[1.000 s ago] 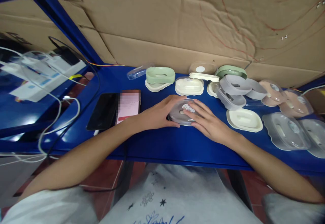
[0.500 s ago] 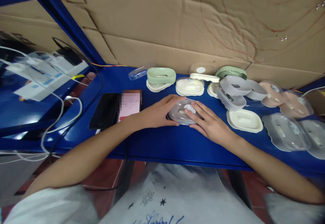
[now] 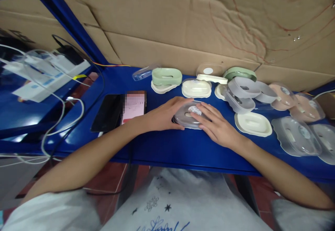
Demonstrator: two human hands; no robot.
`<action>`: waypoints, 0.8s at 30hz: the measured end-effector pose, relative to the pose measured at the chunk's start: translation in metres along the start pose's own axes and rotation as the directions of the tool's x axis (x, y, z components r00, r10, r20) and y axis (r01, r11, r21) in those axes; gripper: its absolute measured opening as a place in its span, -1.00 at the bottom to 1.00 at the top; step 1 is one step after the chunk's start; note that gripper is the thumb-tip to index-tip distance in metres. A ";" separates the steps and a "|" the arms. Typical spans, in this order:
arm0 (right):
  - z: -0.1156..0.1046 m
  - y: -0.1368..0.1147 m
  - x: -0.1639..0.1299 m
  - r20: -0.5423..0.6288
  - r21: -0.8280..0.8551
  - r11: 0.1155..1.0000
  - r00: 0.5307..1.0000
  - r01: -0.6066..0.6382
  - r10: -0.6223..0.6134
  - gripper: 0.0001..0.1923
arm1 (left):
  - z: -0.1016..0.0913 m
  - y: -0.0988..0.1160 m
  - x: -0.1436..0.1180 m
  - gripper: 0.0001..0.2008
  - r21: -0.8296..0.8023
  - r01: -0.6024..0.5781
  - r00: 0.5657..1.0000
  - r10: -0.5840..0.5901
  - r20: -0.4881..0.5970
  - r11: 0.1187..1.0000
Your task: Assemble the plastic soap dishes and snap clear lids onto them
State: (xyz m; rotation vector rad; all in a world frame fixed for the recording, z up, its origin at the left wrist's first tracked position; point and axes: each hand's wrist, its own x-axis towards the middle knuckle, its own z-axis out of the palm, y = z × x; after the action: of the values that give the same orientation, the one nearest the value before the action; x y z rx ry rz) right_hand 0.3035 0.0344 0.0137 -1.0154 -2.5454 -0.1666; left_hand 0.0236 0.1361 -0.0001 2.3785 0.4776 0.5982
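A grey oval soap box with a clear lid (image 3: 186, 116) lies on the blue table (image 3: 170, 145) in front of me. My left hand (image 3: 163, 114) cups its left side, fingers curled over the top edge. My right hand (image 3: 216, 126) lies flat on its right side, fingers pressing on the lid beside a white round sticker. Both hands hold the box down against the table.
Several more soap boxes, green (image 3: 166, 76), cream (image 3: 253, 123), grey (image 3: 240, 91), pink (image 3: 284, 94) and clear-lidded (image 3: 295, 136), are spread along the back and right. Two phones (image 3: 119, 110) lie at the left with white cables (image 3: 62, 117). A cardboard wall (image 3: 183, 24) stands behind.
Both hands stay on the grey box; the box and the right fingers shift only slightly. The view has drifted a little.
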 end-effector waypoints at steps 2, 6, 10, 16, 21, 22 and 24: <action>0.000 0.001 0.000 0.004 0.020 1.000 1.000 -0.013 0.013 -0.42 | 0.000 0.000 0.000 0.06 0.005 0.014 1.000 -0.014 -0.003 1.000; 0.001 0.002 -0.003 0.011 0.017 1.000 1.000 -0.011 0.011 -0.37 | -0.001 0.002 0.000 0.08 0.001 0.032 0.999 -0.032 0.008 1.000; 0.005 -0.001 -0.007 0.026 -0.015 0.999 0.999 -0.037 0.038 -0.35 | -0.003 0.003 0.000 0.09 0.006 0.058 0.998 -0.058 0.014 0.998; 0.005 0.000 -0.008 0.009 -0.023 1.000 1.000 -0.010 0.010 -0.34 | -0.005 0.003 0.000 0.10 0.021 0.076 0.997 -0.076 0.030 0.997; 0.001 0.001 -0.004 -0.011 -0.025 1.000 1.000 0.003 -0.003 -0.40 | -0.003 0.002 0.000 0.14 0.003 0.067 0.997 -0.067 0.036 0.998; 0.001 0.000 -0.003 -0.011 -0.037 0.999 1.000 0.005 -0.006 -0.41 | -0.002 0.002 0.000 0.14 -0.003 0.066 0.997 -0.066 0.033 0.998; 0.001 -0.002 -0.003 -0.017 -0.046 0.999 1.000 0.010 -0.011 -0.43 | -0.002 0.001 0.000 0.12 -0.018 0.063 0.998 -0.062 0.026 0.998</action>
State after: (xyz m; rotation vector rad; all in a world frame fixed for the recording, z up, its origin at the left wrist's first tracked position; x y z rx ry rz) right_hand 0.3032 0.0313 0.0116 -1.0133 -2.5427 -0.2374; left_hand 0.0226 0.1364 0.0014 2.3419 0.5305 0.5409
